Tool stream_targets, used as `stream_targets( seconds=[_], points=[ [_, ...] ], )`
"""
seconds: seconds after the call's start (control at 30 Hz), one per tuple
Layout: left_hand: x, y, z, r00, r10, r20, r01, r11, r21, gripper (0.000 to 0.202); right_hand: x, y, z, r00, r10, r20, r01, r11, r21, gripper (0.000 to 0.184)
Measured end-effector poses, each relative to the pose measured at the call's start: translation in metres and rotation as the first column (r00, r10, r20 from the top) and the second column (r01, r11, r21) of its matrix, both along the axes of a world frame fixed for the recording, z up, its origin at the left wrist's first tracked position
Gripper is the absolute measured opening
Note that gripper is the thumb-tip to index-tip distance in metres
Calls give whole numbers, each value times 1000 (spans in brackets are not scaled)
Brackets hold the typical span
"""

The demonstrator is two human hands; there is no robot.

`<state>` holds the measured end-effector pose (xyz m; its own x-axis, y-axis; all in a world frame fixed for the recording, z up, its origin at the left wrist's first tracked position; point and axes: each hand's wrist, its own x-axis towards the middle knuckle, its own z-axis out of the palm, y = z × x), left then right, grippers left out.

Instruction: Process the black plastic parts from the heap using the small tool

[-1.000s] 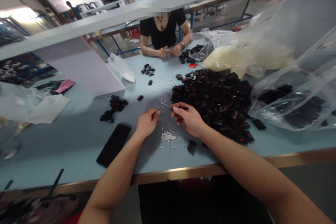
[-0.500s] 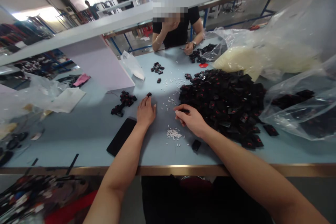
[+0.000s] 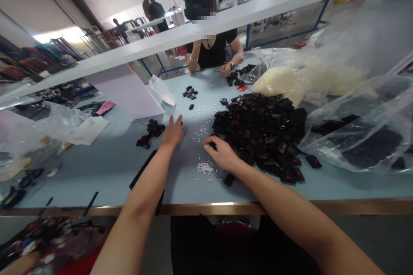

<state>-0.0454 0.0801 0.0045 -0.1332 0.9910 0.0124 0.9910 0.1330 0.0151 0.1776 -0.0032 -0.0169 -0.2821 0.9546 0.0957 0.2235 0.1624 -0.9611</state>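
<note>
My left hand [image 3: 173, 133] rests palm down over the table with its fingers spread. A dark bit shows beside its thumb and forefinger, too small to tell whether it is touched. My right hand [image 3: 222, 154] is closed, thumb against fingers, on a small black piece [image 3: 213, 142] mostly hidden by the fingers. Just below lies a little heap of white pellet-like bits [image 3: 205, 167], with more scattered further up. A large pile of flat black pieces with red marks [image 3: 261, 131] spreads to the right. Left of my left hand is a small cluster of black pieces [image 3: 151, 132].
A flat black slab [image 3: 142, 170] lies partly under my left forearm. Clear plastic bags [image 3: 364, 137] stand at the right. A white upright panel [image 3: 129, 92] and an overhead shelf [image 3: 155, 43] cross the view. Opposite sits a co-worker [image 3: 213, 53] near more black pieces [image 3: 190, 92].
The view has shifted slightly. My left hand's fingers have spread, and the black piece at its fingertips no longer shows clearly. My right hand has turned, its black piece now tucked inside the fingers.
</note>
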Motion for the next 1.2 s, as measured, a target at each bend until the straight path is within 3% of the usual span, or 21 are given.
stream_targets(
  seconds=[0.23, 0.47, 0.53, 0.63, 0.7, 0.83, 1.0, 1.2],
  points=[
    [-8, 12, 4, 996, -86, -32, 84, 995, -55, 43, 1, 0, 1, 999, 9, 43, -11, 999, 34, 21],
    [12, -28, -4, 982, -159, 98, 156, 987, 38, 35, 12, 5, 1, 995, -9, 94, -13, 972, 235, 31],
    [16, -43, -10, 895, -251, 369, 178, 959, 221, 33, 15, 6, 1, 983, -40, 180, -19, 950, 310, 34],
    [18, -56, -18, 627, -210, 750, 138, 978, 159, 33, 18, 5, 2, 935, -8, 354, -144, 905, 399, 30],
    [17, -57, -19, 459, -160, 874, 107, 986, 124, 31, 20, 4, 5, 890, 98, 444, -282, 886, 369, 19],
    [16, -53, -19, 202, -113, 973, 50, 993, 105, 23, 23, 2, 13, 707, 255, 660, -485, 854, 189, 20],
    [22, -57, -15, 70, -28, 997, 70, 997, 23, 20, 25, 4, 16, 595, 327, 734, -570, 816, 99, 16],
    [30, -67, -7, -66, 35, 997, 134, 991, -26, 23, 19, 0, 9, 461, 204, 864, -627, 764, 154, 16]
  ],
)
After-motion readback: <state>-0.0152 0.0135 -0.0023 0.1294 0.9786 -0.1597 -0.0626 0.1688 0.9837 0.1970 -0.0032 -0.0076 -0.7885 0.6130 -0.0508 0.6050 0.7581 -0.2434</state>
